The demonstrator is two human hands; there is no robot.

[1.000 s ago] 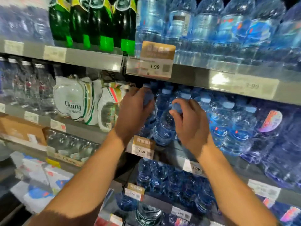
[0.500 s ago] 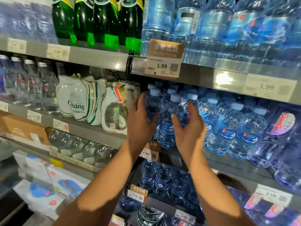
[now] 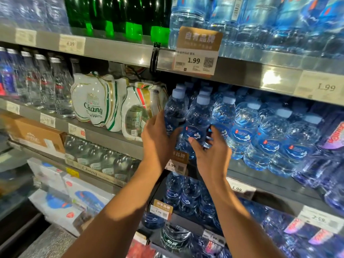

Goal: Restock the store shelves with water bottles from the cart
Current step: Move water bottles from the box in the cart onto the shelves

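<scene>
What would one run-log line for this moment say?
left hand: touches leftmost front bottle | right hand: fingers on next bottle | bottles: upright on middle shelf

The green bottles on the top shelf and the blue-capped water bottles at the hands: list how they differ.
The green bottles are dark green; the blue-capped water bottles are clear blue-tinted with pale blue caps. The green bottles stand on the top shelf, their tops out of frame; the blue-capped water bottles stand one shelf lower, caps visible. No hand touches the green ones; the left hand and right hand rest against the blue-capped ones. Both stand upright in rows.
</scene>
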